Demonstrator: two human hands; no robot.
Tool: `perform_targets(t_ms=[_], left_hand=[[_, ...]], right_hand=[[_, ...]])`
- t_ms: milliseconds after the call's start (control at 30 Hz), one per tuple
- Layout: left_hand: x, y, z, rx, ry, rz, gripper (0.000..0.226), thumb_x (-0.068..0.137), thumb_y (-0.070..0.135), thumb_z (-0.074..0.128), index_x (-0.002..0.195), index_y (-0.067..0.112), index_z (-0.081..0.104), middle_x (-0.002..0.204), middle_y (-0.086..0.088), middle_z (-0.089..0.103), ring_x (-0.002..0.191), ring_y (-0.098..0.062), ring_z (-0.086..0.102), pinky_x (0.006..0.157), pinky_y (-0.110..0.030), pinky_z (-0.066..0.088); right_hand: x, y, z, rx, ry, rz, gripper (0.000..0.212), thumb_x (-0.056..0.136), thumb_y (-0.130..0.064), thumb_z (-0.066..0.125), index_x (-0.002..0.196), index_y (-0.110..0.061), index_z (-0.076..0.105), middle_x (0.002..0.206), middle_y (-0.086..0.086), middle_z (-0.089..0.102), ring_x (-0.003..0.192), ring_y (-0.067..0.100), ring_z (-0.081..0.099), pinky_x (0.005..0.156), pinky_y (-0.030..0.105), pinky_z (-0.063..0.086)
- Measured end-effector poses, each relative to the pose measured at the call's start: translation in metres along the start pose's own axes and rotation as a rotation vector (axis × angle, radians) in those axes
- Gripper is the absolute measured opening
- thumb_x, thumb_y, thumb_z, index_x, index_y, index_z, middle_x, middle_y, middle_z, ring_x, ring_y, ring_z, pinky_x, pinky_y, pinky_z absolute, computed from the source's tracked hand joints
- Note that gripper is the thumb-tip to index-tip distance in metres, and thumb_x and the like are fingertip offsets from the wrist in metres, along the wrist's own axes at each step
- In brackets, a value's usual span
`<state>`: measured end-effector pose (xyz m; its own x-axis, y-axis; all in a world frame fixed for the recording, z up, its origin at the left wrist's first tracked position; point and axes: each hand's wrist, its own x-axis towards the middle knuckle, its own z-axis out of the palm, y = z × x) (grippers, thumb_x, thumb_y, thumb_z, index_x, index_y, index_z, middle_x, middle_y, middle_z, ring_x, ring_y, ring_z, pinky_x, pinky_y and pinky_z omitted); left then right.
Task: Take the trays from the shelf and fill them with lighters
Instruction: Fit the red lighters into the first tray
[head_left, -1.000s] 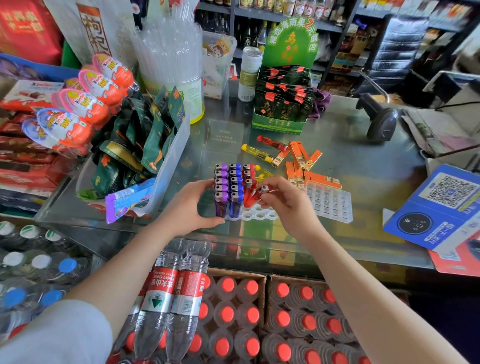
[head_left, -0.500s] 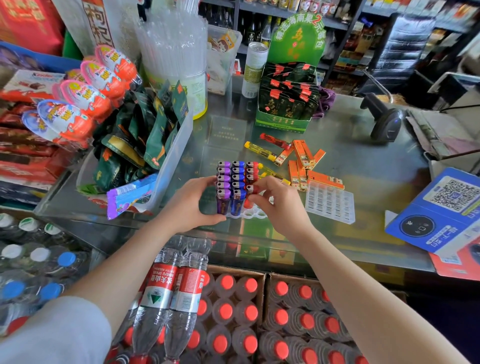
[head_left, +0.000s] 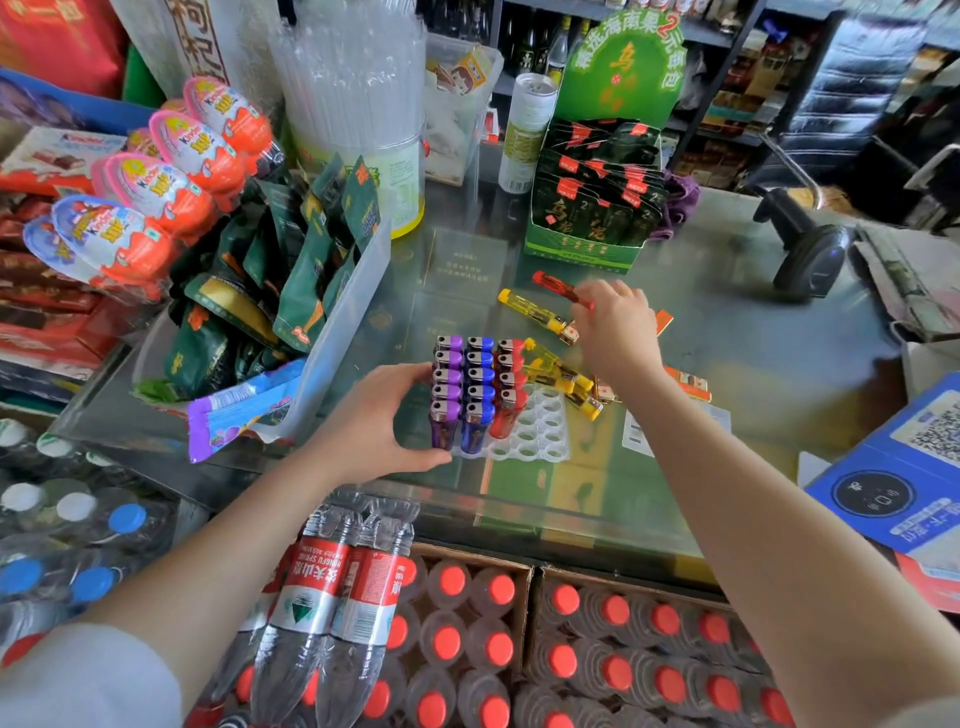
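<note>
A white plastic tray (head_left: 535, 439) with round holes lies on the glass counter. Purple (head_left: 448, 384), blue (head_left: 479, 387) and red (head_left: 510, 384) lighters stand in three rows in its left part; the right holes are empty. My left hand (head_left: 374, 423) grips the tray's left side, thumb at its front corner. My right hand (head_left: 615, 325) is farther back over the loose lighters and pinches a red lighter (head_left: 558, 286). Loose yellow lighters (head_left: 535, 312) and orange lighters (head_left: 685, 376) lie around it. A second tray (head_left: 636, 434) lies under my right forearm.
A clear bin of snack packets (head_left: 291, 291) stands left of the tray. A green display box (head_left: 592, 208) and a barcode scanner (head_left: 810, 249) stand behind. A blue payment stand (head_left: 904, 467) is at the right. Bottled water (head_left: 467, 649) sits below the counter.
My right hand left the tray's red row and reached back to the loose lighters, taking hold of a red one. My left hand stays on the tray.
</note>
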<state>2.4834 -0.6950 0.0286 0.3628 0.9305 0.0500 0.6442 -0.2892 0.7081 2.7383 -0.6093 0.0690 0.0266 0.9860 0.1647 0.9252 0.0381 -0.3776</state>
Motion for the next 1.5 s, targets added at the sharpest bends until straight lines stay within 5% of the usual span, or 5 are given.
perform_targets(t_ms=[433,600,900,1133,1500], left_hand=[[-0.002,0.008,-0.003,0.012,0.014,-0.011,0.077,0.054,0.054,0.068,0.124,0.027,0.047,0.113,0.019,0.047,0.108,0.000,0.041,0.092,-0.019,0.029],[-0.003,0.009,-0.003,-0.007,0.018,-0.024,0.080,0.053,0.056,0.066,0.126,0.030,0.045,0.114,0.020,0.046,0.110,-0.002,0.040,0.092,-0.023,0.030],[0.000,0.007,0.000,-0.021,0.000,0.026,0.065,0.058,0.047,0.074,0.117,0.031,0.051,0.116,0.010,0.059,0.111,-0.013,0.052,0.096,-0.042,0.041],[0.001,0.002,0.003,-0.024,0.000,0.038,0.062,0.059,0.049,0.073,0.115,0.033,0.052,0.116,0.013,0.060,0.112,-0.013,0.053,0.093,-0.046,0.044],[0.001,-0.005,0.005,0.012,-0.011,-0.011,0.074,0.058,0.056,0.072,0.123,0.032,0.047,0.121,0.013,0.057,0.115,-0.011,0.050,0.094,-0.045,0.044]], right_hand=[[0.031,-0.003,0.030,-0.184,-0.046,0.042,0.026,0.090,-0.028,0.053,0.107,-0.010,0.060,0.106,0.013,0.064,0.105,0.033,0.047,0.086,0.040,0.037],[-0.001,-0.014,0.003,0.334,0.081,0.111,0.019,0.087,-0.027,0.057,0.095,-0.010,0.064,0.087,0.006,0.063,0.076,0.019,0.052,0.056,0.026,0.037],[-0.086,-0.013,-0.046,0.932,0.088,0.148,0.015,0.083,-0.009,0.064,0.076,-0.022,0.061,0.059,-0.011,0.065,0.060,0.005,0.057,0.062,0.020,0.047],[-0.120,-0.026,-0.019,0.767,-0.182,-0.009,0.009,0.082,-0.008,0.065,0.085,-0.013,0.059,0.074,-0.006,0.068,0.063,-0.001,0.062,0.060,0.012,0.047],[-0.125,-0.038,-0.011,0.521,-0.126,-0.194,0.017,0.080,-0.010,0.068,0.095,-0.006,0.063,0.082,-0.004,0.064,0.068,0.006,0.061,0.064,0.007,0.047]])
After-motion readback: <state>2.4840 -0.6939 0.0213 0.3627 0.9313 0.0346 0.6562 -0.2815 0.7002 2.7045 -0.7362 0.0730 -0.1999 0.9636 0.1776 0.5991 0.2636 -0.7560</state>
